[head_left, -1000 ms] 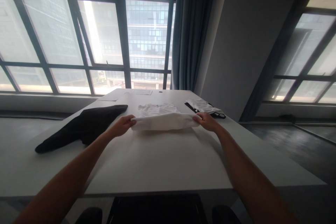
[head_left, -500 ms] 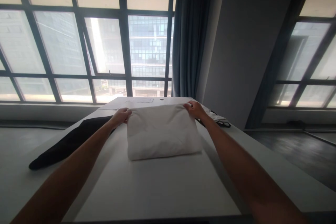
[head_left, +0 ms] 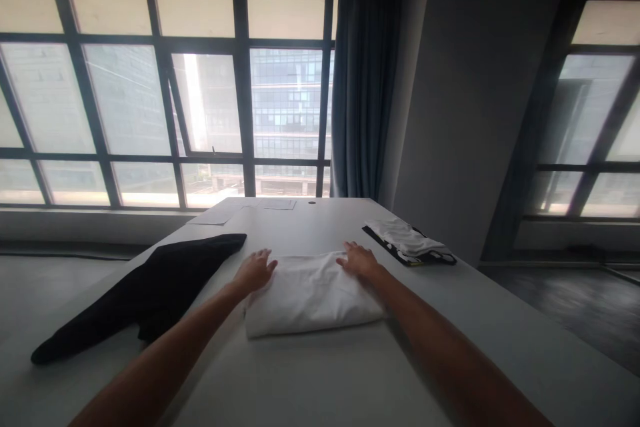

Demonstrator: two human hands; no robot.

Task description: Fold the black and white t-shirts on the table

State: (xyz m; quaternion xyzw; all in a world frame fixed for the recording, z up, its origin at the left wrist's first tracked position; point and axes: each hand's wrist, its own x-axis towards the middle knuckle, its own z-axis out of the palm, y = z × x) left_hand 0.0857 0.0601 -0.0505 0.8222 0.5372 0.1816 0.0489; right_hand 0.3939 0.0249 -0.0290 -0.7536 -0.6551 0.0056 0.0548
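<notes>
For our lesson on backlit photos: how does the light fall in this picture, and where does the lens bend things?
Head view: bright windows backlight the room, so both forearms and the black garment go dark; the white folded cloth stays readable under the left hand and right hand; window frames lean at the edges.

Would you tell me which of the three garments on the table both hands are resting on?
The folded white garment in the middle, under the left hand and right hand. The black garment and the white-and-black one lie untouched.
</notes>
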